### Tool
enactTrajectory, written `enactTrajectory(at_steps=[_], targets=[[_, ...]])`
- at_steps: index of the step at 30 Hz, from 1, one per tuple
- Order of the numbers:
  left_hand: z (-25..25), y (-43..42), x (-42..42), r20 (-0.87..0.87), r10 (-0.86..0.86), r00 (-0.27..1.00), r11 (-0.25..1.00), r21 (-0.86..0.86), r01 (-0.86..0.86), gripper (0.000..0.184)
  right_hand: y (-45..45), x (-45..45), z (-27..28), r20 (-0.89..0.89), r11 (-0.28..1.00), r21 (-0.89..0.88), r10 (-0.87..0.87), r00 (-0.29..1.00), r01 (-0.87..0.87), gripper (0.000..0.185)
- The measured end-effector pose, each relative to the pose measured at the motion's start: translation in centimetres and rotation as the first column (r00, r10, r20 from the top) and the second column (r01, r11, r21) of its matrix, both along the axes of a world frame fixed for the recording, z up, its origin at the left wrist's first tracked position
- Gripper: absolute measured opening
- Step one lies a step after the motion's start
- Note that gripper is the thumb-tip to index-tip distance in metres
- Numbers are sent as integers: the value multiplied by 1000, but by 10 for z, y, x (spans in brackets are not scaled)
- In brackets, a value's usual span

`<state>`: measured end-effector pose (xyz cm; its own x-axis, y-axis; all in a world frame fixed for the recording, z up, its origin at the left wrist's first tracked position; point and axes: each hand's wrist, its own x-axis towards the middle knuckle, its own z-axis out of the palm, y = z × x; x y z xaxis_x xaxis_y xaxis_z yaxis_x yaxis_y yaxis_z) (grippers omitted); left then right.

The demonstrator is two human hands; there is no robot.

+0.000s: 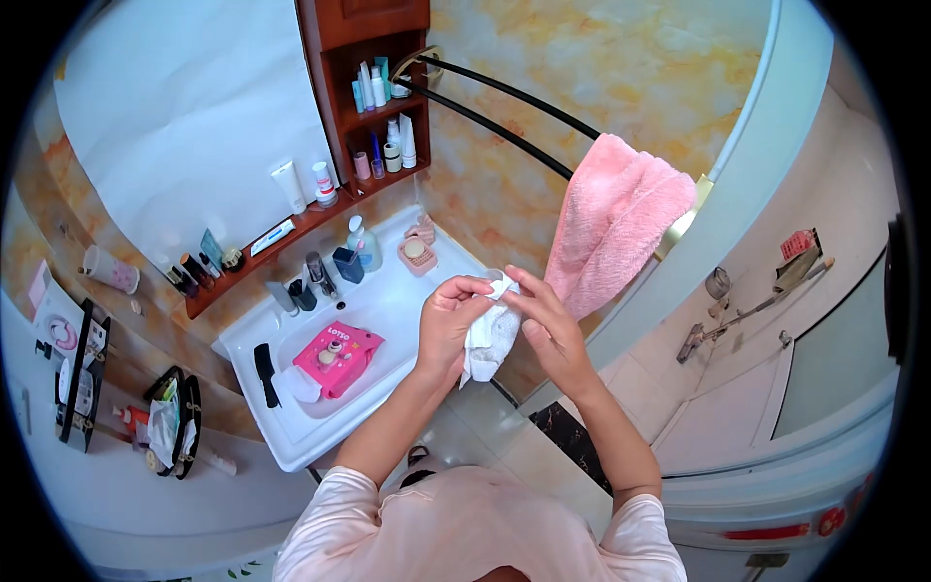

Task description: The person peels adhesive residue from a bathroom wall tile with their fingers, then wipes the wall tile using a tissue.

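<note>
A crumpled white cloth or tissue (pixel 492 341) hangs between my two hands, to the right of the sink. My left hand (pixel 448 320) is closed on its upper left part, thumb and fingers pinched together. My right hand (pixel 549 325) pinches the top of it with thumb and forefinger, beside a small pale piece whose nature I cannot make out. In the white sink (pixel 388 354) lies a pink wipes packet (pixel 339 359), its white flap open at the lower left. A black comb (pixel 265 374) rests on the sink's left rim.
Behind the basin stand a soap bottle (pixel 364 244), a dark cup (pixel 347 265), the faucet (pixel 320 274) and a pink soap dish (pixel 417 255). A pink towel (pixel 621 218) hangs from a black rail (pixel 504 131) at the right. Toiletries line the wooden shelf (pixel 310 221).
</note>
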<state>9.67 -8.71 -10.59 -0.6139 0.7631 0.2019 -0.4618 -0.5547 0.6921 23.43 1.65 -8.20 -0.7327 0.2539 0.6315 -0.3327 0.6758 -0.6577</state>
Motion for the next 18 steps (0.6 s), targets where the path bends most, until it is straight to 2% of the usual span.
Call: enactTrajectory(at_steps=[2, 3, 5, 8, 9, 11, 12, 13, 14, 16, 17, 18], targets=[[6, 2, 3, 50, -30, 998, 999, 25, 29, 11, -4, 0, 4, -18, 998, 38, -49, 999, 50, 45], [6, 2, 4, 40, -18, 999, 1000, 26, 17, 12, -6, 2, 10, -43, 956, 237, -168, 985, 174, 45], [9, 3, 3, 17, 8, 1000, 999, 32, -8, 12, -11, 5, 25, -163, 713, 582, -369, 915, 392, 45], [27, 1, 4, -26, 83, 996, 994, 69, -81, 13, -11, 2, 33, -214, 694, 541, -433, 876, 475, 45], [24, 5, -5, -81, 159, 984, 984, 99, -151, 14, -8, 2, 36, -234, 682, 522, -464, 854, 513, 44], [30, 5, -20, -38, 99, 994, 978, 189, -90, 16, 2, 4, 42, -280, 651, 481, -521, 807, 587, 42], [34, 5, -29, -21, 68, 998, 970, 235, -61, 17, 6, 4, 45, -265, 711, 433, -488, 832, 554, 41], [39, 4, -37, -21, -82, 996, 959, 269, 85, 21, 9, 3, 47, -252, 767, 381, -451, 856, 516, 39], [46, 4, -40, 26, -173, 985, 947, 280, 159, 22, 12, 0, 48, -242, 818, 325, -413, 878, 474, 38], [63, 6, -44, 107, -361, 927, 898, 309, 314, 23, 16, -11, 52, -6, 921, 201, -340, 940, 334, 37], [64, 12, -47, 118, -409, 905, 878, 320, 355, 23, 19, -16, 52, 110, 954, 124, -287, 952, 273, 37], [60, 20, -52, 61, -433, 899, 861, 323, 393, 23, 24, -22, 46, 95, 964, 106, -255, 962, 245, 38]])
